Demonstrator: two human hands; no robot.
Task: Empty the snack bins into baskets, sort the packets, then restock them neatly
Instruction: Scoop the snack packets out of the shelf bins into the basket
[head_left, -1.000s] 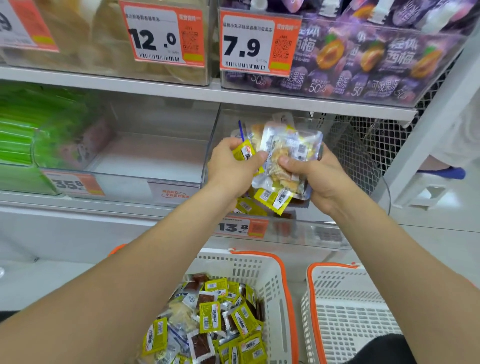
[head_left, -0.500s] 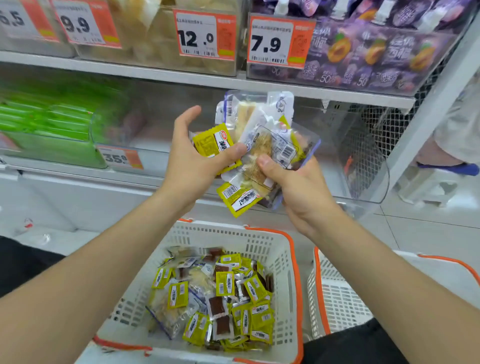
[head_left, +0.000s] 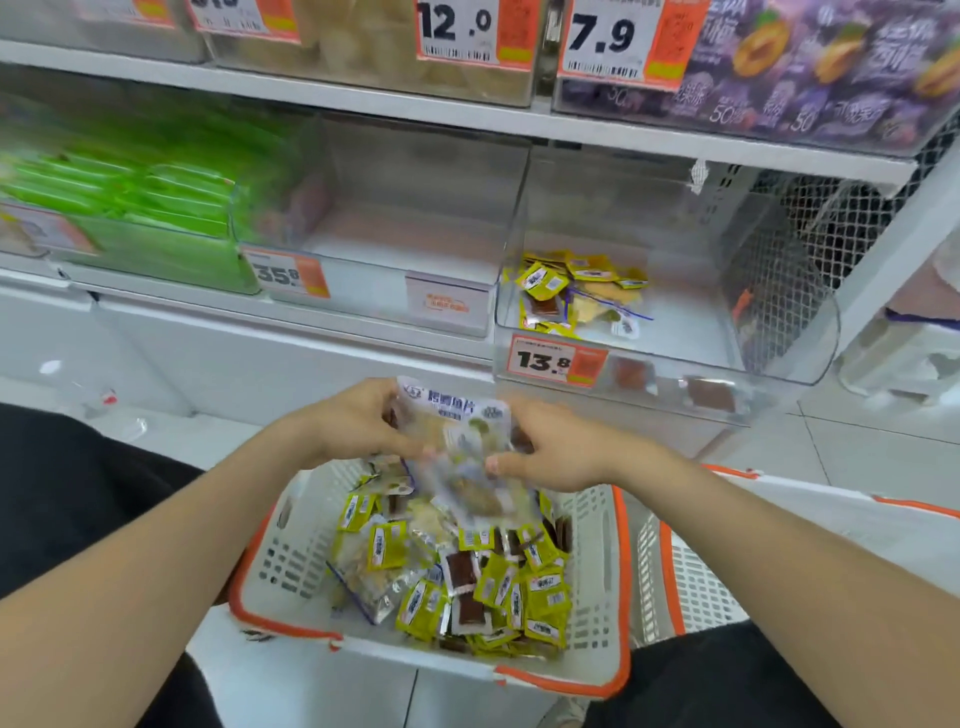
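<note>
A bunch of clear and yellow snack packets (head_left: 457, 436) hangs between my left hand (head_left: 358, 423) and my right hand (head_left: 550, 449), both gripping it just above the white basket with orange trim (head_left: 291, 551). Some packets blur below the hands, over the basket. The basket holds several yellow, brown and clear packets (head_left: 467, 577). On the shelf at right, the clear bin (head_left: 769, 343) with the 13.8 price tag keeps a small heap of packets (head_left: 576, 291) at its back left.
A second white basket (head_left: 696, 582) stands to the right of the first. The clear bin (head_left: 415, 249) in the middle has nothing in it; green packs (head_left: 145, 208) fill the left one. Upper shelf bins carry 12.0 and 7.9 tags. White floor tiles lie at right.
Both hands have come down from the shelf bin with the bunch of packets and now hold it low over the basket. The view has tilted down.
</note>
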